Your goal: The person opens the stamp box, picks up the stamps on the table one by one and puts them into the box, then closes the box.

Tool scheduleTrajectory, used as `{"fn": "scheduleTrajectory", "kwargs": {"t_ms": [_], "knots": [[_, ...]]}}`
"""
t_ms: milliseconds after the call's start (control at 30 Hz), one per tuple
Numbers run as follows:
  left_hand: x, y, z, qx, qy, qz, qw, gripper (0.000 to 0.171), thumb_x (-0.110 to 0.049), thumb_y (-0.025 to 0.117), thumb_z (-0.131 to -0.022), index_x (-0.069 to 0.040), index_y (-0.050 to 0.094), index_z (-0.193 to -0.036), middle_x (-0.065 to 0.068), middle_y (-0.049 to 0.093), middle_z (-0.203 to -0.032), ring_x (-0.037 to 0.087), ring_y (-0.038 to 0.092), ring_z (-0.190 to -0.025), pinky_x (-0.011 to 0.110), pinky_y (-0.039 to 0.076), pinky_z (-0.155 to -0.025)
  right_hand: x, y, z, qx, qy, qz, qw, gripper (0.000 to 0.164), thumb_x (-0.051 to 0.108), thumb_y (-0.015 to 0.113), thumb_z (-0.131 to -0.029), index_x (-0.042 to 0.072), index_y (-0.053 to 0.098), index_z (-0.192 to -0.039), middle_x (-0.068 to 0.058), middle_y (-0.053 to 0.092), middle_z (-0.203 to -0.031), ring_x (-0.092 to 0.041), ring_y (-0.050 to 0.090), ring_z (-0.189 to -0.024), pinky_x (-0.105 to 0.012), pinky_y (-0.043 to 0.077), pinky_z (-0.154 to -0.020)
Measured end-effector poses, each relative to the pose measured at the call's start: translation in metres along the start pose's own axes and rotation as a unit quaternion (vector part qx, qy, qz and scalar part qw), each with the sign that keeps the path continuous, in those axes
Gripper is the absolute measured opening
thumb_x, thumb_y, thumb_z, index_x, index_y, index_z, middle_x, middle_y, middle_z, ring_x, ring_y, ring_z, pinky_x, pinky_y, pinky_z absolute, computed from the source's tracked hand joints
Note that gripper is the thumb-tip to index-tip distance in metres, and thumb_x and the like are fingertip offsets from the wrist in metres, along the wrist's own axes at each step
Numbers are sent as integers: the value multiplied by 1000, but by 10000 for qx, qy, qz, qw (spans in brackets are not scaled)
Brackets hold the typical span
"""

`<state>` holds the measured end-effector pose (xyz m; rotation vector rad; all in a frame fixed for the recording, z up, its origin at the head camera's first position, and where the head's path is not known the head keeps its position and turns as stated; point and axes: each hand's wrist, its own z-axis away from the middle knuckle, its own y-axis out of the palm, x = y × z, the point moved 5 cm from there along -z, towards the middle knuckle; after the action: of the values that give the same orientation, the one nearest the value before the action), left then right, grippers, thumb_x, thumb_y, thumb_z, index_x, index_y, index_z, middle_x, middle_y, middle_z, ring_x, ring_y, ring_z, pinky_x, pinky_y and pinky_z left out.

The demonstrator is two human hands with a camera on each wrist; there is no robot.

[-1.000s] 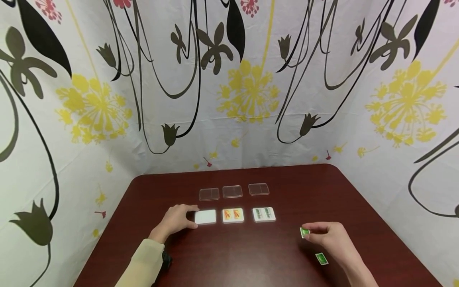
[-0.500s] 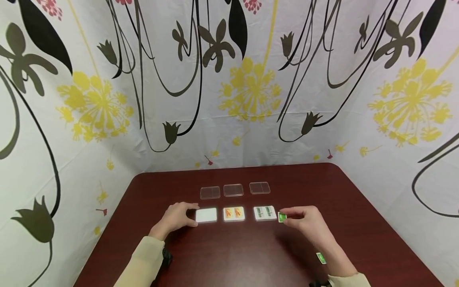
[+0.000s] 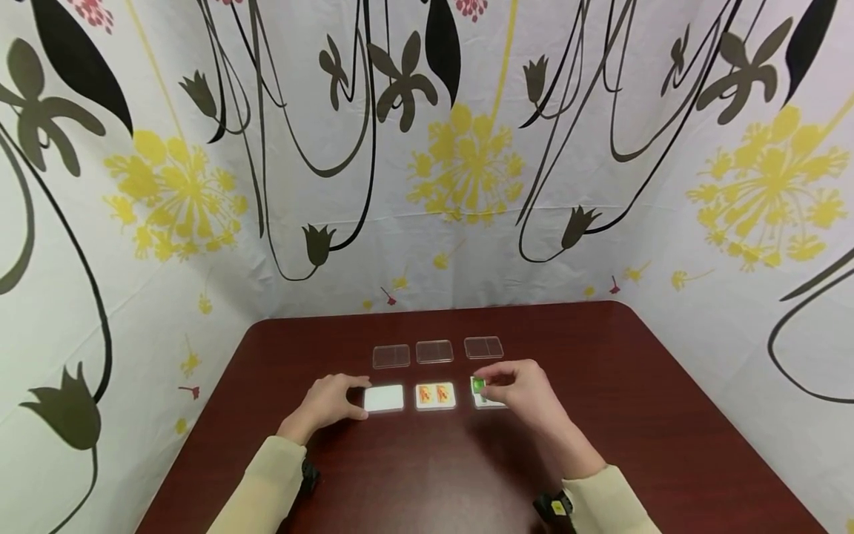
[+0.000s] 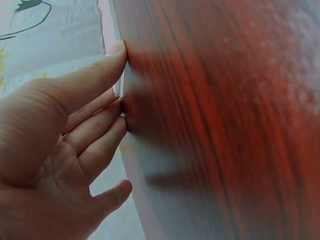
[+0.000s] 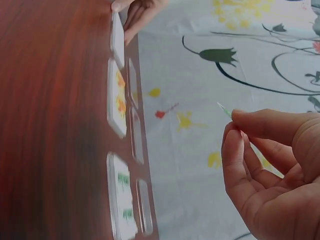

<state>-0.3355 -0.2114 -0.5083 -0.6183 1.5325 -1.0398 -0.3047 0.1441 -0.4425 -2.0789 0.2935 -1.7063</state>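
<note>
My left hand (image 3: 327, 398) holds the left end of a flat white case (image 3: 385, 398), thumb on the near side and fingers on the far side. In the left wrist view only the thin edge of that case shows. My right hand (image 3: 530, 393) pinches a small green picture card (image 3: 477, 386) between thumb and fingers, above the right-hand white case (image 3: 492, 404). The right wrist view shows this card edge-on, raised over the case, whose two green pictures (image 5: 123, 180) face up. Between the hands lies a white case with two orange pictures (image 3: 435, 396).
Several things lie on the dark red-brown table (image 3: 400, 475). Behind the cases, three clear lids (image 3: 434, 351) form a row. A white cloth with printed flowers (image 3: 460, 267) hangs around the table's back and sides.
My right hand has carried the green card leftward and away from me, from the table's right side to above the right-hand case. The loose green card is now hidden. My left hand stays put.
</note>
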Motion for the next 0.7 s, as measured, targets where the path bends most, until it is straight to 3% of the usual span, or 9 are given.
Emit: {"fn": "scheduleTrajectory", "kwargs": {"t_ms": [200,467,700], "knots": [[0,-1,0,-18,5,45,10000,56,-30,87,-81,-22,69,-133,-1,61,-140,31,52,-131,54,47,-98,13,24,-18,26,19,-73,10000,23,4,84,-79,21,82,-94,3,74,-89,-16,69,-81,-35,55,-68],[3,-1,-1,2,26,81,10000,56,-29,87,-80,-23,69,-133,-4,60,-140,31,52,-131,53,48,-97,24,62,-41,204,-296,142,9993,16,8,83,-81,19,82,-93,6,74,-83,-12,65,-72,-32,52,-64],[4,1,-4,22,12,8,10000,56,-30,87,-80,-24,69,-133,-7,60,-139,30,51,-133,54,45,-100,25,99,-62,453,-420,453,9971,11,14,82,-83,22,83,-91,9,74,-91,-11,66,-83,-31,53,-65]]}}
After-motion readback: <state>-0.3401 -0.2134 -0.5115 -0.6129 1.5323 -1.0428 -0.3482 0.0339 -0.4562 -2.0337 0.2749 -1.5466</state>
